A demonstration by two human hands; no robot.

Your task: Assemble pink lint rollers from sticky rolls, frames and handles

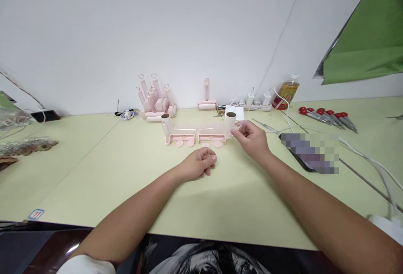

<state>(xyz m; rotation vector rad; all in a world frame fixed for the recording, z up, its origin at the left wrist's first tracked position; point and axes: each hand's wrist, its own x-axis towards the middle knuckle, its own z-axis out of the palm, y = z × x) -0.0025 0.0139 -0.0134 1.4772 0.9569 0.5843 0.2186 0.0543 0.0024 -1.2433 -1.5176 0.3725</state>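
Observation:
My right hand is closed, its thumb and fingers pinching a clear pinkish plastic piece beside an upright paper roll. My left hand rests on the table with fingers curled together, and nothing shows in them. Just beyond it lie two pink lint roller frames, one on the left and one on the right. Clear covers stand behind them, and several pink discs lie in front. Another upright roll and a pink handle are at the left end.
Several pink lint rollers cluster by the wall, with one more apart. A power strip, a bottle, scissors, a phone and red-capped tools sit right. White cables cross the right side.

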